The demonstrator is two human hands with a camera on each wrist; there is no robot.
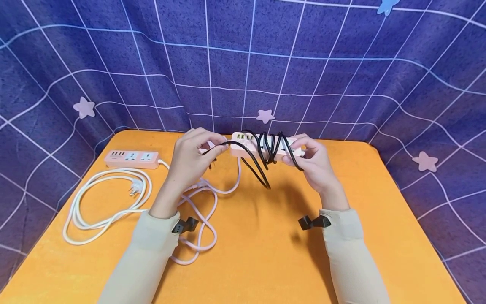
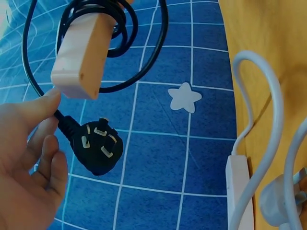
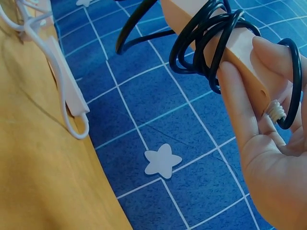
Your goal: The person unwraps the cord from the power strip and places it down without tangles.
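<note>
A pink-and-white power strip (image 1: 237,151) is held up over the far part of the table, with a black cord (image 1: 268,148) wound several times round its middle. My right hand (image 1: 314,164) grips the strip's right end, where the cord comes out through a pale ribbed sleeve (image 3: 275,111). Thumb and index finger of my left hand (image 1: 193,153) pinch the cord just behind its black plug (image 2: 97,147). That plug hangs below the fingertips, prongs showing in the left wrist view. Between the hands, a loose loop of cord droops under the strip.
At the left of the orange table (image 1: 265,253) lies another pink power strip (image 1: 131,159), beside its coiled white cord (image 1: 77,228) and white plug (image 1: 136,186). A pale pinkish cord (image 1: 212,236) lies loosely looped by my left forearm. Behind hangs a blue grid curtain (image 1: 228,67).
</note>
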